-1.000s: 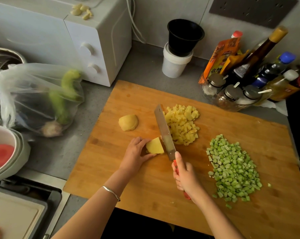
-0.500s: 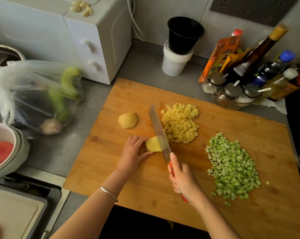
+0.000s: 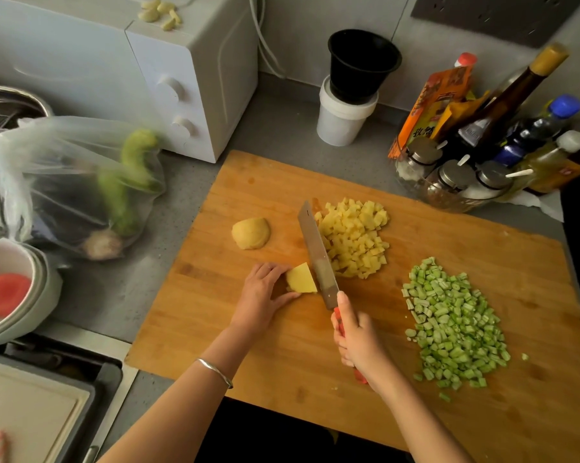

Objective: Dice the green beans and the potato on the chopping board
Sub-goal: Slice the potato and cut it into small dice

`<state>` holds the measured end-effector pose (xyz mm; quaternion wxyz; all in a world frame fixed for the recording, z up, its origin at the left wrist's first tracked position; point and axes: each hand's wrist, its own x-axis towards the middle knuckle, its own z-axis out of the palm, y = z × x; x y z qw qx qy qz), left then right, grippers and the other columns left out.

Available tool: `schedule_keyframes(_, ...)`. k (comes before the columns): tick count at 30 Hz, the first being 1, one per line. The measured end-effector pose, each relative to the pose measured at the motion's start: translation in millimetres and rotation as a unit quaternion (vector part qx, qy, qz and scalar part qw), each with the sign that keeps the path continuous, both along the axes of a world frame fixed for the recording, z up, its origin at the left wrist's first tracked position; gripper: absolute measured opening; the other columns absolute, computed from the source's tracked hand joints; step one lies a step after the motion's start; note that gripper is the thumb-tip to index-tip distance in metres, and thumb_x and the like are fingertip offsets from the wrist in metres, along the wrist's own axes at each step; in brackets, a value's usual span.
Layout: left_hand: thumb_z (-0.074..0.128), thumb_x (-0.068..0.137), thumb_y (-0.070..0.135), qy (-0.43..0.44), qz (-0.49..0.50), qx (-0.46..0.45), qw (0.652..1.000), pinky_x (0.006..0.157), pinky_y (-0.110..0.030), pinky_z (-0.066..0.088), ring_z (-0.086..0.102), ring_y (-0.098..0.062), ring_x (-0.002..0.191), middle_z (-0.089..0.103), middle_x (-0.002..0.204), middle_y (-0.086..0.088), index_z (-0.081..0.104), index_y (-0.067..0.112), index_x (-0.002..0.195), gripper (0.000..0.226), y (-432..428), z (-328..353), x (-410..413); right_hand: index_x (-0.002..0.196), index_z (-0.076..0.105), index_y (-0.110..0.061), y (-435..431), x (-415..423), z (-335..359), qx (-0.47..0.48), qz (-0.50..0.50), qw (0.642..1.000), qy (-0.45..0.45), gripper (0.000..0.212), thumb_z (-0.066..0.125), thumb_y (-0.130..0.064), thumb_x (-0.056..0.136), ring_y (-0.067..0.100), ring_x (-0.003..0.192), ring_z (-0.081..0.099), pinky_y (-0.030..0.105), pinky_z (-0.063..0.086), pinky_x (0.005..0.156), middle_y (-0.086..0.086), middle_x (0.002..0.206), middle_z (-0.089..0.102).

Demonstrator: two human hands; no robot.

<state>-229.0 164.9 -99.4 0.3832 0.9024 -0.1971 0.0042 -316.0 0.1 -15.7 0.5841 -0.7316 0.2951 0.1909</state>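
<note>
On the wooden chopping board [image 3: 281, 345] my left hand [image 3: 263, 295] holds a yellow potato piece [image 3: 300, 279], fingers curled over its left side. My right hand [image 3: 357, 335] grips the red handle of a cleaver [image 3: 317, 255]; its blade stands against the piece's right side. A rounded potato chunk [image 3: 251, 233] lies apart at the upper left of the board. Diced potato [image 3: 355, 237] is heaped just right of the blade. Diced green beans [image 3: 455, 322] form a pile at the right.
A white microwave [image 3: 155, 71] stands behind the board, a clear bag of vegetables [image 3: 81, 185] at the left. Stacked cups [image 3: 352, 91] and bottles and spice jars [image 3: 482, 145] line the back right. A bowl with a tomato [image 3: 4, 292] sits at the left.
The cleaver has shifted a little against the potato piece, which shows more of its cut face now. My left hand keeps its hold on the piece.
</note>
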Motion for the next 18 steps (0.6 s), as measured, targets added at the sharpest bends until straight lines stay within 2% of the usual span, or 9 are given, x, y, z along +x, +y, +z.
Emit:
schedule_keyframes(4, 0.070, 0.077, 0.041, -0.011, -0.001, -0.011, 1.000, 0.091, -0.015, 0.032, 0.046, -0.011, 0.102, 0.061, 0.109, -0.001, 0.062, 0.014, 0.118, 0.050, -1.3, -1.0, -0.9, 0.067, 0.039, -0.014, 2.8, -4.3, 10.3, 0.014, 0.007, 1.000, -0.024, 0.055, 0.031, -0.064, 0.089, 0.012, 0.038, 0.023, 0.023, 0.017, 0.041, -0.001, 0.050, 0.029)
schedule_keyframes(10, 0.066, 0.076, 0.046, -0.005, 0.006, -0.029, 1.000, 0.089, -0.015, 0.033, 0.045, -0.010, 0.099, 0.062, 0.106, -0.001, 0.061, 0.013, 0.114, 0.051, 0.3, -0.3, -2.9, 0.066, 0.038, -0.015, 7.9, -1.6, 12.0, 0.036, 0.014, 0.999, -0.008, 0.053, 0.033, -0.061, 0.093, 0.012, 0.037, 0.022, 0.021, 0.016, 0.040, -0.001, 0.048, 0.028)
schedule_keyframes(18, 0.070, 0.076, 0.042, 0.003, 0.011, -0.039, 0.999, 0.089, -0.011, 0.032, 0.046, -0.007, 0.100, 0.062, 0.106, 0.000, 0.062, 0.014, 0.113, 0.047, -0.4, -2.4, -2.0, 0.061, 0.036, -0.018, 14.6, 4.4, -1.9, -0.063, 0.057, 0.996, 0.010, 0.060, 0.025, -0.074, 0.080, 0.009, 0.037, 0.027, 0.027, 0.025, 0.045, -0.008, 0.042, 0.031)
